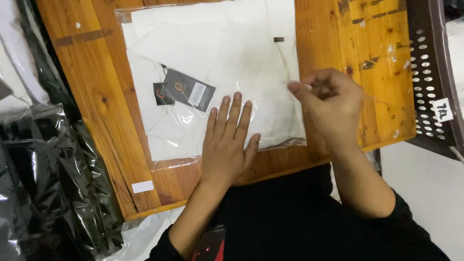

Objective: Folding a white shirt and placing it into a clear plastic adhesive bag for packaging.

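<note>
The left hand (227, 142) is laid flat, fingers spread, on the near edge of the bagged white garment (215, 75). Just right of the bag, the right hand (331, 104) is curled, thumb and fingers pinched together at the bag's right edge. The bag is centred on the wooden board (371, 49), dark hang tag (188, 89) showing inside. Beyond the board's right edge, a perforated brown basket (435, 60) is seen.

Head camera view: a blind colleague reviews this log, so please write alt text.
A left hand lies flat on a clear bag holding a folded white garment on a wooden table, while the right hand pinches at the bag's right edge. Bagged black garments lie left, a brown basket right.
</note>
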